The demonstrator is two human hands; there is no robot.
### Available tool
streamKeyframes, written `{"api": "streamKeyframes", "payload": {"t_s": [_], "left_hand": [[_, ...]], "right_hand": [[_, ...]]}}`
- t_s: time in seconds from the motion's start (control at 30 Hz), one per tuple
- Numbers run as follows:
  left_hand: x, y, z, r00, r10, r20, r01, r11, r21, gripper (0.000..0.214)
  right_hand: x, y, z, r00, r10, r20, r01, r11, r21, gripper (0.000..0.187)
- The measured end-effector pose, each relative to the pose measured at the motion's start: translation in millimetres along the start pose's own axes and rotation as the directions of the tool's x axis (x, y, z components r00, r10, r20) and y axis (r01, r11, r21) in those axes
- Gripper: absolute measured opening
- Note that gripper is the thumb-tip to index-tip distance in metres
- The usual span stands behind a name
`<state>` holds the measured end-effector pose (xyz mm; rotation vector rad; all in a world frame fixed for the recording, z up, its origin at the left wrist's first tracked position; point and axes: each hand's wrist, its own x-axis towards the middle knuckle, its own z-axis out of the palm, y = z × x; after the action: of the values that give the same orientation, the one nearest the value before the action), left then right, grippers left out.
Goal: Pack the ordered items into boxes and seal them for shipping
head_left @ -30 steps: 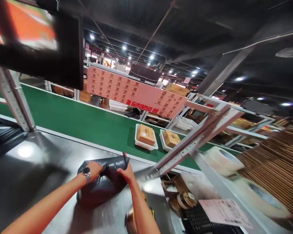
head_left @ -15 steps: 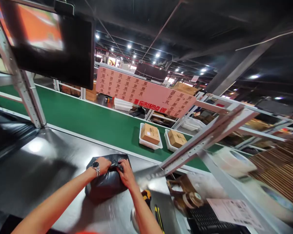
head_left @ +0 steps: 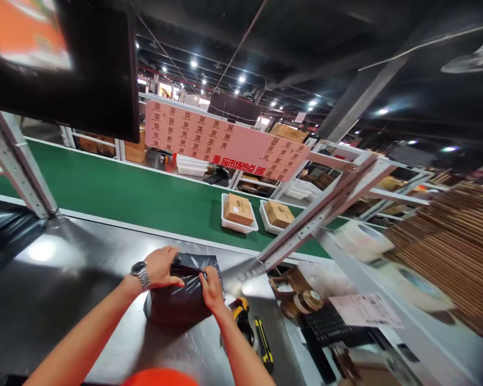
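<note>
A black plastic bag [head_left: 181, 305], bulky and wrinkled, sits on the metal table in front of me. My right hand [head_left: 212, 289] pinches the bag's bunched top on its right side. On the left side, my left hand [head_left: 161, 268], with a watch [head_left: 140, 274] at the wrist, touches the top of the bag. Its thumb and fingers are spread apart, with a dark fold of plastic between them. What lies inside the bag is hidden. Right of my right forearm are a black-and-yellow tape dispenser [head_left: 241, 319] and a yellow-and-black utility knife [head_left: 263, 343].
Beyond the metal table [head_left: 92, 257] runs a green conveyor belt [head_left: 145, 193], bearing two white baskets [head_left: 239, 227] with cardboard boxes [head_left: 239, 208]. A slanting metal post [head_left: 290, 241] rises at the table's far edge. A keyboard [head_left: 326, 324], tape rolls [head_left: 362, 238] and stacked cardboard [head_left: 446, 252] stand right.
My left thumb and fingers have spread apart at the bag's top, where both hands were pinching a twisted part. The right hand stays on the bag. The view has shifted right.
</note>
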<state>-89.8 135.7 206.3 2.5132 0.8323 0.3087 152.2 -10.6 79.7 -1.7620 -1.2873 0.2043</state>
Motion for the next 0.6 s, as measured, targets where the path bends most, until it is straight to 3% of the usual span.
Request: {"api": "streamKeyframes", "payload": {"t_s": [0.1,0.2,0.27,0.37,0.43,0.5,0.6], "left_hand": [[-33,-53,2.6,0.987,-0.048,-0.155,0.021,0.985,-0.171,0.134],[-56,-104,39.6,0.98,-0.191,-0.056,0.162,0.928,-0.337,0.16],[-57,-123,71.6,0.984,-0.177,0.007,0.163,0.89,-0.426,0.181],[-35,-119,105.8,0.99,-0.072,-0.12,0.014,0.906,-0.423,0.196],[-13,-103,113.4,0.977,0.062,-0.203,-0.121,0.948,-0.294,0.193],[6,-85,112.5,0.969,0.184,-0.166,-0.205,0.971,-0.124,0.177],[18,-66,108.3,0.975,0.22,-0.04,-0.218,0.974,0.06,0.133]], "right_hand": [[6,0,1,1.0,-0.02,-0.004,0.02,1.0,-0.015,0.03],[7,3,2,0.998,-0.063,0.009,0.063,0.998,-0.029,0.028],[7,5,1,0.995,-0.093,0.026,0.094,0.995,-0.045,0.025],[7,6,-1,0.991,-0.133,0.033,0.135,0.986,-0.097,0.021],[6,5,-2,0.986,-0.166,0.033,0.169,0.974,-0.15,0.02],[4,2,-3,0.978,-0.202,0.051,0.208,0.959,-0.195,0.019],[-1,-1,0,0.965,-0.246,0.096,0.261,0.939,-0.225,0.02]]}}
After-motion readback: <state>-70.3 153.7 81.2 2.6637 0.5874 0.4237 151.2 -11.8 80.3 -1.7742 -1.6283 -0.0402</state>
